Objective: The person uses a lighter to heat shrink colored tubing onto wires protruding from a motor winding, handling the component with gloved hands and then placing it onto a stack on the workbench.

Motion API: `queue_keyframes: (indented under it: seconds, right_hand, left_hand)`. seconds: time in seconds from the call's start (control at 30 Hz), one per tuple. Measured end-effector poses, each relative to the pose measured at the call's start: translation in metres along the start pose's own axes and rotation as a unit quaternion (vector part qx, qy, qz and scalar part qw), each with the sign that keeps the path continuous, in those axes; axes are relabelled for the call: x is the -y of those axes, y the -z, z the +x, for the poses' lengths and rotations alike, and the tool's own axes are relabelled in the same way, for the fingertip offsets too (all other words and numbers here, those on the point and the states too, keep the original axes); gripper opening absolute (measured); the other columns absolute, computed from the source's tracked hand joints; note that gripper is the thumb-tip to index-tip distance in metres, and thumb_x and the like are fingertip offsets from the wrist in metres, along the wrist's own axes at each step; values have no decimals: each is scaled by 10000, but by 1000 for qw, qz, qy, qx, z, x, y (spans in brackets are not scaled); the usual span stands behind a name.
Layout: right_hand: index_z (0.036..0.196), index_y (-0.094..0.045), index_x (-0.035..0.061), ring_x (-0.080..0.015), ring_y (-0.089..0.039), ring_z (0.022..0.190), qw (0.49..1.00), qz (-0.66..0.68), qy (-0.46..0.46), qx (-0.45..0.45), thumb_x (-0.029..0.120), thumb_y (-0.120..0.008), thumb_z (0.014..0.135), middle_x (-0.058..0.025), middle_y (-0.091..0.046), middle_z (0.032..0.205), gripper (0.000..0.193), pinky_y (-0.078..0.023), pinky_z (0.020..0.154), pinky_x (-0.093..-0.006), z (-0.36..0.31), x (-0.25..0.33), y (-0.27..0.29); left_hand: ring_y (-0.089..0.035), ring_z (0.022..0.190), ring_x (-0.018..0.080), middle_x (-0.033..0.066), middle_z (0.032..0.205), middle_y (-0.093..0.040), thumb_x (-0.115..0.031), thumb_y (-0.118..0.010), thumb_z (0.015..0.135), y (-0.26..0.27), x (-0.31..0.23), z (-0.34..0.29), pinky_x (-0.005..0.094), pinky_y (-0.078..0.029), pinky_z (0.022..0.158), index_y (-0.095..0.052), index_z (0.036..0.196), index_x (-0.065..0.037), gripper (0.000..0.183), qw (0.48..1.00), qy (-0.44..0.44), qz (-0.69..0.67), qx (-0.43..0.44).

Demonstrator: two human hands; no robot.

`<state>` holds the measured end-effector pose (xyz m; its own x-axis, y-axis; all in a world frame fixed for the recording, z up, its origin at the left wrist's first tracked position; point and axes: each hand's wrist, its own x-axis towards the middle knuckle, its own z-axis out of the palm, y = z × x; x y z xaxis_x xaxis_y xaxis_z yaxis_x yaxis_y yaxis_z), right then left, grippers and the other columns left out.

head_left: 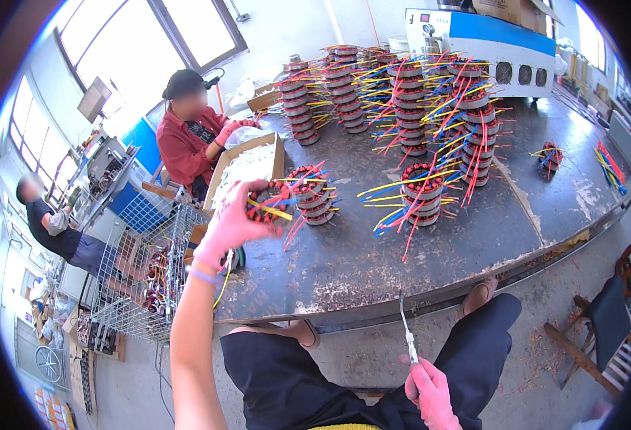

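My left hand (231,221), in a pink glove, is closed around a wound motor stator (267,209) with red and yellow wires, raised above the table's left part. Just behind it stands a short stack of stators (315,208), their leads sticking out. In my gloved right hand (431,393), low over my lap, is a slim metal tool (408,331) with a pale shank and a slightly bent tip pointing toward the table edge. Its exact kind is unclear. Another short stator stack (422,204) sits farther right, trailing yellow, blue and red wires.
Tall stator stacks (408,115) crowd the back of the dark metal table (358,279). One loose stator (550,158) and cut wires (609,168) lie right. A carton of white pieces (276,161), a wire cart (133,287) and a co-worker (186,143) are left; a chair (605,326) is right.
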<state>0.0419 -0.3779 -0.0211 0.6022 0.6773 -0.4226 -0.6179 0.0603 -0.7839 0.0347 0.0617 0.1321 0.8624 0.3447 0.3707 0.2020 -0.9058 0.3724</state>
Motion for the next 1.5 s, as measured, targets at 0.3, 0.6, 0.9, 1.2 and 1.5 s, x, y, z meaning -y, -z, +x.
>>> queue_keyframes:
  seconds: [0.3,0.6,0.9,1.2,1.5]
  right_hand:
    - [845,-546,96,-43,-366,533,998,-41,44,-18,294,-512,1050,50,-457,625,287,-249,494,-225,-3,15,-5]
    - [812,-535,101,-41,-355,525,999,-29,40,-21,279,-515,1048,52,-456,623,297,-249,489,-221,1,22,-3]
    - [815,-536,103,-46,-353,500,997,-42,61,-28,275,-502,1053,50,-449,601,295,-249,470,-223,1,21,-6]
    - [814,-536,102,-43,-356,497,997,-31,60,-32,288,-510,1050,51,-454,601,302,-246,464,-220,-1,18,-5]
    - [785,-532,119,-38,-338,463,993,-47,99,-36,312,-497,1050,56,-444,589,330,-229,432,-218,-10,18,10]
  left_hand:
    - [-585,1150,207,128,1239,-612,-202,-907,644,-34,31,95,336,-446,1037,-505,1313,24,812,991,73,-100,50]
    - [-595,1132,221,153,1231,-593,-228,-929,596,-61,44,94,347,-468,1023,-483,1315,43,888,974,89,-199,69]
    - [-574,1188,230,151,1255,-615,-210,-886,657,-67,55,94,352,-422,1077,-515,1313,41,795,983,74,-161,44]
    - [-483,1330,254,155,1404,-551,-343,-801,763,-34,32,91,364,-342,1133,-496,1426,-7,803,978,45,-125,159]
    - [-448,1378,246,148,1452,-518,-308,-808,778,-27,-1,92,346,-316,1159,-462,1464,-16,822,982,93,-118,116]
